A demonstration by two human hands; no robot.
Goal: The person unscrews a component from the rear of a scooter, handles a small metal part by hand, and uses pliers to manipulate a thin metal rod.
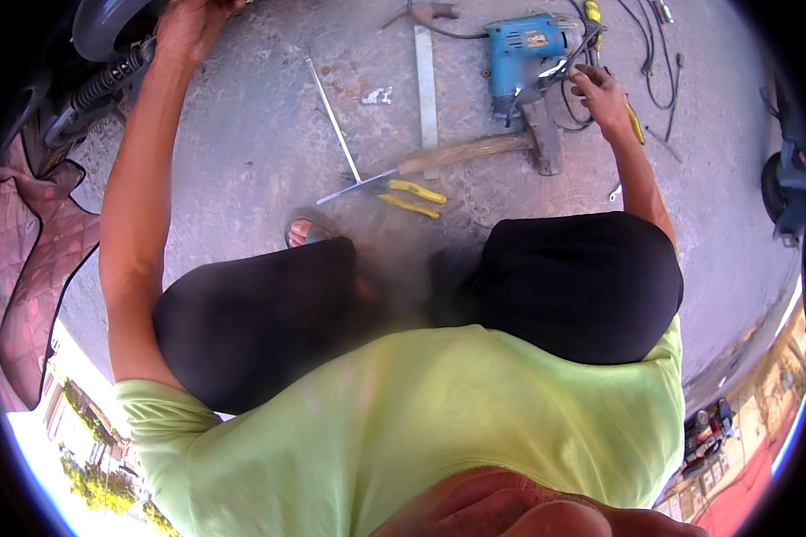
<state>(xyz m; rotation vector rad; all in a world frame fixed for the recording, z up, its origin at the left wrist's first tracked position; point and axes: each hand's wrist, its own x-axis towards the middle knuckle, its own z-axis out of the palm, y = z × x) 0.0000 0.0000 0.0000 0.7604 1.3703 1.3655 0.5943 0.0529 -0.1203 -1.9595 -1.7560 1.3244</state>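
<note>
My right hand (602,100) is over the floor just right of a blue electric drill (521,49), its fingers curled in a pinch; what they hold is too small to make out. A dark cable (575,116) loops beside it, and a yellow-handled tool (635,123) lies partly behind the wrist. My left hand (188,31) reaches to the upper left next to a motorcycle's spring shock absorber (107,82); the top edge cuts off its fingers. Between my arms lie a wooden-handled hammer (475,150), yellow-handled pliers (412,192) and a T-handle wrench (336,125).
A flat metal bar (425,89) lies beyond the hammer handle, with a second hammer (425,12) at its far end. A yellow screwdriver (593,12) and more cable (661,67) are at the upper right. A quilted red mat (27,268) hangs at the left.
</note>
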